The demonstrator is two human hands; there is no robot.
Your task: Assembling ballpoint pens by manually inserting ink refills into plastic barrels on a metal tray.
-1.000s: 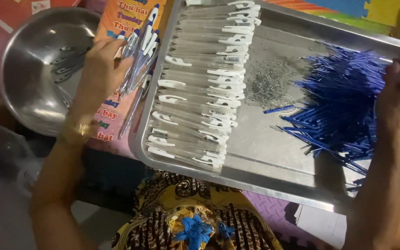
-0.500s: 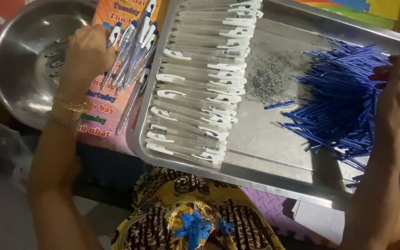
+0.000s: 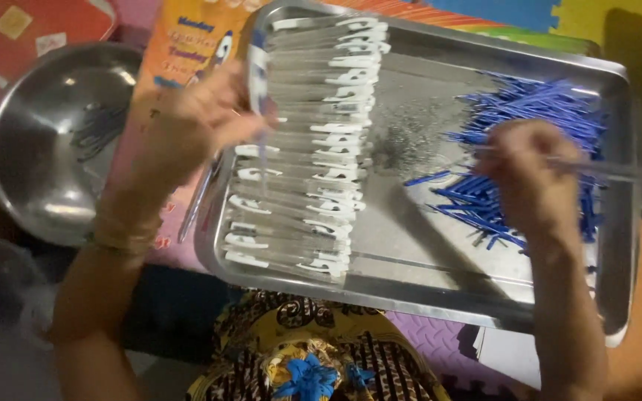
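Pen barrels [image 3: 299, 156], clear with white clips, lie in a stacked row down the left half of a steel tray [image 3: 484, 297] that sits tilted across the person's lap, just above a patterned yellow and black garment [image 3: 313, 349]. Over the tray's left rim the left hand [image 3: 202, 122] hovers with its fingers curled together, seemingly pinching one clear barrel [image 3: 261, 160] that hangs down across the row; motion blur makes the grip hard to read. Farther right, the right hand [image 3: 529, 178] is held above the heap of blue ink refills [image 3: 536, 111] that fills the tray's right side, its fingers closed around a thin clear tube [image 3: 618, 171] that points out toward the right rim. Between row and heap, a grey smudge [image 3: 410, 141] dulls the bare metal. Left of the tray, a round steel bowl [image 3: 31, 171] rests on the floor with a few dark pieces [image 3: 98, 126] inside. Beyond, an orange printed sheet [image 3: 187, 44] lies under the tray's far left corner, and coloured foam mats [image 3: 529, 11] cover the floor.
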